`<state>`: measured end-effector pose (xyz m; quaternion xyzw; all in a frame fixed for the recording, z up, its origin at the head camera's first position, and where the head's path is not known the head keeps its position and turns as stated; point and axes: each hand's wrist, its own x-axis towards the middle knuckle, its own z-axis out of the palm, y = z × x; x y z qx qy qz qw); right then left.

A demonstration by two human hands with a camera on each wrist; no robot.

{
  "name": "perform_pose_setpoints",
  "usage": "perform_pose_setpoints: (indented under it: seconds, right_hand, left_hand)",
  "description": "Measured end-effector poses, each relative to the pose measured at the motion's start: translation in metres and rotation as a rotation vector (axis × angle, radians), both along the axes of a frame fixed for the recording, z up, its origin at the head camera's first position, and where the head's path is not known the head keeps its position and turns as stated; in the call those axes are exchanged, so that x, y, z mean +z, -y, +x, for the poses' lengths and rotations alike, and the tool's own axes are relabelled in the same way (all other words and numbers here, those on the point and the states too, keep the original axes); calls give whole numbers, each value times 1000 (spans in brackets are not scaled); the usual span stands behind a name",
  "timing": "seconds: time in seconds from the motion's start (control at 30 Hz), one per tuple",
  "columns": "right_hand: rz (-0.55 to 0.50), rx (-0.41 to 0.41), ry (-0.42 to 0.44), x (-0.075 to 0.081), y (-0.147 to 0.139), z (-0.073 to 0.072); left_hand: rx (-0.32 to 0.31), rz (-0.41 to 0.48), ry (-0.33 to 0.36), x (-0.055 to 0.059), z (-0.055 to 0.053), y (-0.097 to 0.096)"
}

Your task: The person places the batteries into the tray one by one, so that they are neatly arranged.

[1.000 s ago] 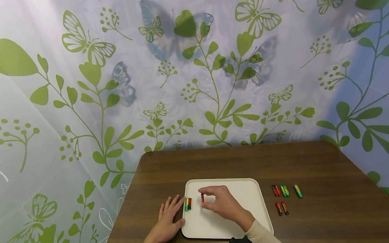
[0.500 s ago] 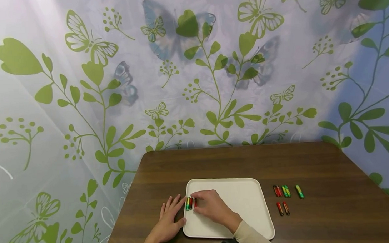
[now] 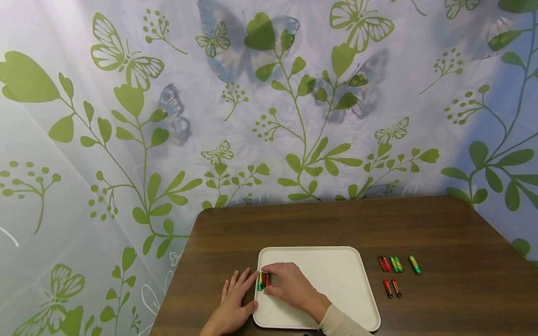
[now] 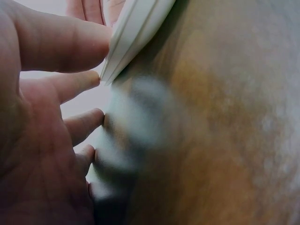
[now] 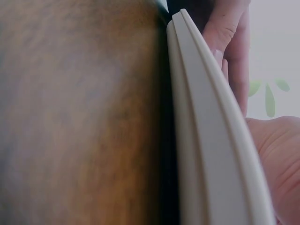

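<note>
My right hand (image 3: 295, 288) pinches a red-and-black battery (image 3: 268, 279) by its two ends, thumb at the near end and forefinger at the far end. That battery lies against another red-and-black battery (image 3: 264, 280), which sits beside a green-and-yellow battery (image 3: 260, 281). All three line up along the left rim of a white tray (image 3: 331, 284). With fingers spread, my left hand (image 3: 233, 307) rests at the tray's left side; in the left wrist view its thumb and forefinger touch the tray's rim (image 4: 133, 35). The right wrist view hides the batteries behind the rim.
Right of the tray, more batteries lie on the brown wooden table (image 3: 431, 231): a red pair (image 3: 384, 264), a green pair (image 3: 396, 264), a single green one (image 3: 415, 265) and two red-and-black ones (image 3: 392, 288) nearer me. A leaf-patterned curtain (image 3: 250, 139) hangs behind.
My right hand has moved left across the tray with its battery, bringing it from apart to against the other two. The left hand has stayed at the tray's edge.
</note>
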<state>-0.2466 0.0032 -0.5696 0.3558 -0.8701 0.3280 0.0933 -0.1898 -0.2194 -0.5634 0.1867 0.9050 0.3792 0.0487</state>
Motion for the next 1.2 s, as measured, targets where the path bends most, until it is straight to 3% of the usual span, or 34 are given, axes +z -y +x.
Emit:
perform_pose_setpoints:
  seconds: [0.4,0.67,1.0,1.2]
  right_hand:
    - [-2,-14,15,2,-7,4]
    - [-42,-18,52,6,-24,8]
    - [-51,-16,206,16,-56,15]
    - [-87,-14,240,20,-81,22]
  left_hand:
    - [-6,-7,-20,1,2,-3]
    - [4,-9,11,1,2,-3]
    - [18,-11,38,2,1,-4]
    - [27,-20,59,1,1,-5]
